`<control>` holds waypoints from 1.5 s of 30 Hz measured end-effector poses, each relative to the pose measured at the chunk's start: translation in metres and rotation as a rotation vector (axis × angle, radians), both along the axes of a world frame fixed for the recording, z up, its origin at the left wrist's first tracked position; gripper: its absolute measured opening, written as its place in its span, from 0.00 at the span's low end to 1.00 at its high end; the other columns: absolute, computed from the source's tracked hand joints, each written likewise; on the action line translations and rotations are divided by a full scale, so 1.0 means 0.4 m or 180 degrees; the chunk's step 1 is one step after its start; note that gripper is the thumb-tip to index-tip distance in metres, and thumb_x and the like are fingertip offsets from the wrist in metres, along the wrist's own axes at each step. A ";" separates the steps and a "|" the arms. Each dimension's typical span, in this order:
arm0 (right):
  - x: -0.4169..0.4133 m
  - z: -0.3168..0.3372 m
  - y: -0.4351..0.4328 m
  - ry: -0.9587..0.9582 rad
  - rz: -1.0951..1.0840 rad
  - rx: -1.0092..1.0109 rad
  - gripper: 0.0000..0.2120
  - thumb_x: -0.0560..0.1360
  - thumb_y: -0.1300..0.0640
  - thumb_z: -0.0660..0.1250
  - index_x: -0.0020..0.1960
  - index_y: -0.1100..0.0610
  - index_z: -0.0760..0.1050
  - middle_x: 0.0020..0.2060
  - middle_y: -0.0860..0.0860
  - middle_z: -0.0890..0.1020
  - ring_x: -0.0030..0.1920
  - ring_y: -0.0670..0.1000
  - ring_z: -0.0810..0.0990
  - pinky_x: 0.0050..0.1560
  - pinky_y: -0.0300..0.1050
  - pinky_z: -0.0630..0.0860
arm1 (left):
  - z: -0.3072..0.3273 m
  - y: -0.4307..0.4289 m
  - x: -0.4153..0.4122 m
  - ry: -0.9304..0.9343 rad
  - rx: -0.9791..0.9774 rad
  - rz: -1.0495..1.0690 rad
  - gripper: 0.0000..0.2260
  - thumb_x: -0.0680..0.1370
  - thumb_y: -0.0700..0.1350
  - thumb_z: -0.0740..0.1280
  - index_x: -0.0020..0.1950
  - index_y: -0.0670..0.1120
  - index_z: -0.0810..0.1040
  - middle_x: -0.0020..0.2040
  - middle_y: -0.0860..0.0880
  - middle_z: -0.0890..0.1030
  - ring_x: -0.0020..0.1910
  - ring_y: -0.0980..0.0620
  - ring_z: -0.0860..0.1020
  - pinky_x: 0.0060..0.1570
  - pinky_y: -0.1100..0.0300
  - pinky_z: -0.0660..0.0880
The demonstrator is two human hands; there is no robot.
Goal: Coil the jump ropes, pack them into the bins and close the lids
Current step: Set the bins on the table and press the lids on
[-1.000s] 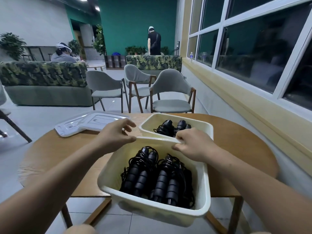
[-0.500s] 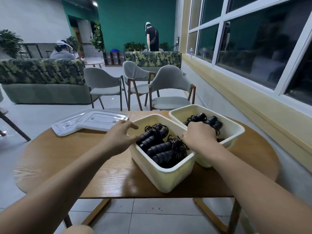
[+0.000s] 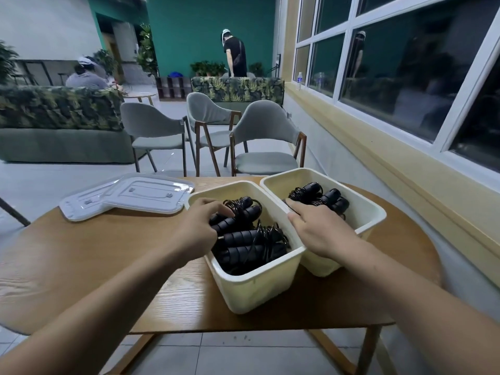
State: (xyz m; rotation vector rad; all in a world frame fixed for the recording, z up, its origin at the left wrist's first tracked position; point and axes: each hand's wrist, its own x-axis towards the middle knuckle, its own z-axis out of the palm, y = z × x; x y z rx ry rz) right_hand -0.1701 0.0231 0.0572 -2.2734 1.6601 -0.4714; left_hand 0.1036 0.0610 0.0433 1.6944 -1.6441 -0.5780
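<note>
**Packing done, lids (image 3: 135,196) come next**

Two bins sit side by side at the middle right of the frame, on the wooden table (image 3: 81,266). Coiled black jump ropes (image 3: 251,239) fill the near bin (image 3: 254,290) and the far bin (image 3: 370,212). The left hand (image 3: 197,228) curls its fingers over the near bin's left rim. The right hand (image 3: 322,234) lies across the rims where the bins touch; I cannot tell if it grips. I think the next job is fetching the lids, stacked at the middle left. A rope loop sticking up could stop a lid from shutting. Grey chairs (image 3: 259,147) stand behind.

near bin (image 3: 257,288) set down; left hand (image 3: 198,231) onto ropes (image 3: 249,239)
</note>
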 end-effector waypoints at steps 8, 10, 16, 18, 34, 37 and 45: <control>0.118 -0.009 -0.068 -0.0344 -0.0474 0.0352 0.31 0.81 0.58 0.53 0.84 0.47 0.63 0.76 0.58 0.75 0.72 0.64 0.75 0.70 0.61 0.75 | 0.032 -0.133 0.078 -0.0166 0.0414 -0.0480 0.30 0.74 0.24 0.60 0.51 0.59 0.87 0.70 0.58 0.74 0.67 0.49 0.73 0.54 0.53 0.83; 0.142 -0.010 -0.089 -0.0329 -0.0577 0.0374 0.29 0.82 0.61 0.53 0.83 0.54 0.65 0.73 0.61 0.76 0.70 0.66 0.76 0.64 0.57 0.76 | 0.041 -0.172 0.099 -0.0134 0.0531 -0.0727 0.27 0.77 0.27 0.64 0.52 0.60 0.87 0.71 0.59 0.75 0.68 0.48 0.74 0.52 0.58 0.81; 0.182 -0.013 -0.142 -0.0306 -0.0835 0.0270 0.23 0.83 0.59 0.54 0.77 0.60 0.66 0.72 0.62 0.76 0.71 0.67 0.74 0.64 0.60 0.75 | 0.057 -0.256 0.131 -0.0287 0.0537 -0.0950 0.26 0.75 0.27 0.65 0.53 0.59 0.87 0.72 0.57 0.76 0.72 0.46 0.73 0.67 0.49 0.74; 0.182 -0.014 -0.156 -0.0270 -0.0830 0.0284 0.24 0.84 0.58 0.54 0.79 0.60 0.65 0.72 0.63 0.75 0.71 0.66 0.74 0.64 0.60 0.74 | 0.057 -0.268 0.135 -0.0264 0.0499 -0.0950 0.25 0.76 0.28 0.65 0.55 0.57 0.86 0.73 0.56 0.75 0.73 0.46 0.71 0.68 0.46 0.72; 0.104 -0.020 -0.157 0.0224 -0.0277 0.0141 0.43 0.83 0.32 0.54 0.88 0.56 0.48 0.77 0.59 0.74 0.74 0.62 0.75 0.70 0.63 0.75 | -0.082 -0.298 0.281 0.0877 -0.0409 0.0241 0.10 0.86 0.51 0.63 0.64 0.57 0.81 0.63 0.56 0.83 0.64 0.52 0.80 0.62 0.49 0.79; 0.113 -0.021 -0.156 0.0223 -0.0278 0.0140 0.43 0.84 0.31 0.55 0.88 0.56 0.49 0.77 0.60 0.74 0.74 0.62 0.74 0.69 0.62 0.75 | -0.155 -0.334 0.367 -0.0084 -0.0231 0.0658 0.13 0.83 0.47 0.67 0.67 0.53 0.81 0.66 0.51 0.83 0.67 0.48 0.79 0.66 0.50 0.75; 0.116 -0.033 -0.162 0.0225 -0.0382 0.0122 0.45 0.81 0.28 0.54 0.88 0.53 0.47 0.78 0.58 0.72 0.75 0.63 0.74 0.70 0.64 0.75 | -0.270 -0.372 0.439 -0.1599 0.0108 0.0780 0.08 0.81 0.50 0.71 0.58 0.50 0.83 0.59 0.47 0.80 0.61 0.43 0.78 0.57 0.48 0.76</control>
